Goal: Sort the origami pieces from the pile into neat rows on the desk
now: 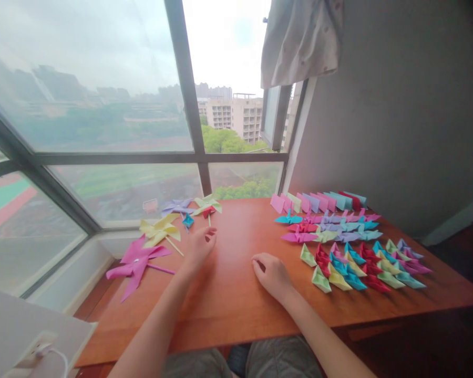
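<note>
Our knees (284, 359) and bare forearms lie nearest, under and over the near edge of the desk (228, 310). Our right hand (274, 274) rests there, fingers loosely curled, its grip slack and holding nothing we can see. Our left hand (199, 247) has a half-open grip, with nothing visibly held; its fingertips are near the stick of the green pinwheel (208, 203), but we cannot tell whether they touch it. A small red paper piece (208, 211) and a blue one (188, 220) sit close by. Further left lie a yellow pinwheel (160, 231), a purple pinwheel (177, 206) and a pink pinwheel (137, 264). Beyond our right hand are rows of paper boats (355, 266), then paper cranes (331, 228), then folded cards (324, 202) on edge. All of these look finished to us, and we see no half-made piece; how much is left, we cannot tell.
</note>
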`<action>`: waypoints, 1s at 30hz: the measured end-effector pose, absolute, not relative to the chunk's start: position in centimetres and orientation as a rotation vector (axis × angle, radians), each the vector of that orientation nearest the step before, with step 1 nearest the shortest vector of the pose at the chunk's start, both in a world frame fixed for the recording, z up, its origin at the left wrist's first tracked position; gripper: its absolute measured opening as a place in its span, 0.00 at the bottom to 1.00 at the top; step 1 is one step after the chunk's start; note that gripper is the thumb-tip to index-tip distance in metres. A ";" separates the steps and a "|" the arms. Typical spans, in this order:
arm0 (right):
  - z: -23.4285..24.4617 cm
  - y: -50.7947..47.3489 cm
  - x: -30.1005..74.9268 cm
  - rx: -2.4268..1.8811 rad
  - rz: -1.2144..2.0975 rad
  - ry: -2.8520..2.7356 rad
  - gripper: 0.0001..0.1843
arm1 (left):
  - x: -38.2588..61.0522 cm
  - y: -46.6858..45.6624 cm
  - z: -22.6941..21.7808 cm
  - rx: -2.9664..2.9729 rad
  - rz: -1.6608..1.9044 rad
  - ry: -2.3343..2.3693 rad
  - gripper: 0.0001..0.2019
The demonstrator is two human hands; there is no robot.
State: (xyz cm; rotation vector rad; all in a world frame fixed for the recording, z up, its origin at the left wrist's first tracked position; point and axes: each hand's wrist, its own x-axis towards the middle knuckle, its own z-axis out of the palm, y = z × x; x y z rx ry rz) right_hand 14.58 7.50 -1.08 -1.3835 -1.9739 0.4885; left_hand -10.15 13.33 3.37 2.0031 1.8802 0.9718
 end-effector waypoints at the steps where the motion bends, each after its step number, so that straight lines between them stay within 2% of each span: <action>1: -1.0 7.5 14.5 -1.388 0.488 -1.973 0.12 | -11.2 14.1 3.9 1.998 0.948 1.971 0.14; 7: -0.8 7.5 14.5 -1.411 0.483 -1.965 0.11 | -15.8 16.9 5.9 1.952 0.719 2.365 0.17; 17: -1.3 7.8 14.6 -1.413 0.474 -1.966 0.11 | -17.2 17.8 5.3 2.052 0.384 2.443 0.17; 24: -1.2 7.8 14.6 -1.411 0.473 -1.972 0.11 | -16.9 17.8 4.8 2.099 0.358 2.471 0.14; 30: -1.0 7.8 14.6 -1.405 0.464 -1.972 0.12 | -16.4 17.0 5.2 2.119 0.532 2.435 0.14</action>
